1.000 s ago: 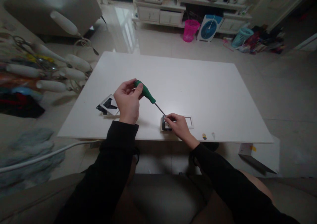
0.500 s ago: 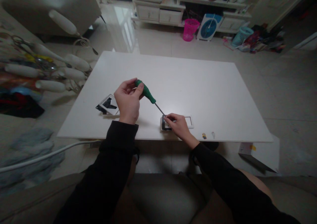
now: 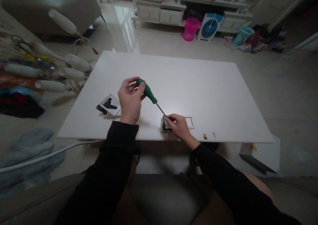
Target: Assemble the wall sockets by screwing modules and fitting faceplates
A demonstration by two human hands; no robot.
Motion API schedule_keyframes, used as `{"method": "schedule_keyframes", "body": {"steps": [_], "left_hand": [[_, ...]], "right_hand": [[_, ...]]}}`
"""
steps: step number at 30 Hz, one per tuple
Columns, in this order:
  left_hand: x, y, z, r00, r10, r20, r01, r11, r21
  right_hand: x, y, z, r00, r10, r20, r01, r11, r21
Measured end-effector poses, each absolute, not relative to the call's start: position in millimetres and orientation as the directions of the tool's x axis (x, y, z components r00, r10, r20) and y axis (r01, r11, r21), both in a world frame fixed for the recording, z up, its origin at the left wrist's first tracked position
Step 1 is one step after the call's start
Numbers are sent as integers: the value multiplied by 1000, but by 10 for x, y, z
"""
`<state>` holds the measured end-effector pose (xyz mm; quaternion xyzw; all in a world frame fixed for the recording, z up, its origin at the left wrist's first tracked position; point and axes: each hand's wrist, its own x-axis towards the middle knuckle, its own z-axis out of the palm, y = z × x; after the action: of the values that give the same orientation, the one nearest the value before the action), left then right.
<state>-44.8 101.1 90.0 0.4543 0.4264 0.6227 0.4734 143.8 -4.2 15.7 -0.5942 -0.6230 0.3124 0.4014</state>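
My left hand [image 3: 130, 99] is closed round the green handle of a screwdriver [image 3: 148, 93], which slants down to the right. Its thin metal shaft ends at the fingertips of my right hand [image 3: 179, 126]. Those fingers are pinched at the tip, and whether a screw sits there is hidden. Beneath them, near the table's front edge, lies a small white and black frame-like device [image 3: 164, 127], partly covered by my right hand. A white rectangular frame [image 3: 192, 122] shows just beyond that hand.
On the white table [image 3: 179, 76], a white and black framed piece [image 3: 108, 105] lies left of my left wrist. Two small items, a yellow figure [image 3: 205, 136] and a pale clip-like piece [image 3: 214, 135], sit by the front edge. A lamp with white shades [image 3: 74, 73] stands at left.
My left hand has shifted slightly to the right and its fingers have turned a little on the screwdriver's handle. My right hand stays in nearly the same place.
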Motion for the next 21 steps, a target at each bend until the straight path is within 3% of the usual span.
{"method": "schedule_keyframes", "body": {"steps": [7,21], "left_hand": [[-382,1005,833,-78,961,267,-202,-277,939],[-406,1023,791,3,911,412,-147,-407,901]], "right_hand": [[1413,-62,200,22,988,156,475,127,-871],[1425,-42,191,27,998,55,424,38,-905]]}}
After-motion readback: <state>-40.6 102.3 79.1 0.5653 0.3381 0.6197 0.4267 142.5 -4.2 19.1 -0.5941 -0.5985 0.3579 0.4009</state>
